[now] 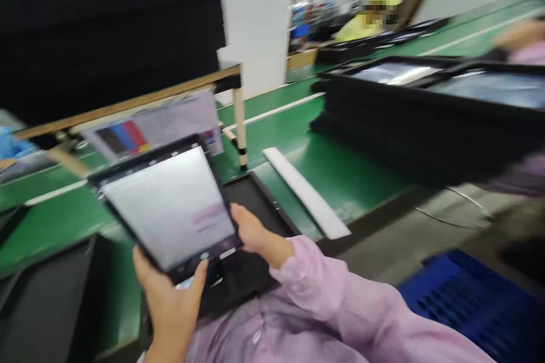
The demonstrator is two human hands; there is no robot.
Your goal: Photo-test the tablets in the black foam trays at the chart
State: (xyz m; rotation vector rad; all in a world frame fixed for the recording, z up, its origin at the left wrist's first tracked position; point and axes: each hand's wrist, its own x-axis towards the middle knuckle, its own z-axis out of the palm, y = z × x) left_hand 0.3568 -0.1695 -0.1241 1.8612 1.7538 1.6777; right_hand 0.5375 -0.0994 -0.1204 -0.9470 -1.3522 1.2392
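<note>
Black-framed panel (170,210) held tilted above black tray (255,198) on green surface (366,164); fingers of left hand (170,303) clamped at its lower-left corner, those of right hand (254,233) on its right edge. Grip at the border, presumably to spare the pale face; two-handed hold likely steadies the tilt

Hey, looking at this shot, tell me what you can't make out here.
All in the head view:
- Back of the flat black-framed panel with the pale face: turned away from the camera.
- Most fingers of the left hand and right hand: behind that panel.
- Print on the white sheet with coloured bars: blurred, partly covered by the panel.
- Rest of the blue slotted plastic crate: cut off by the bottom edge.
</note>
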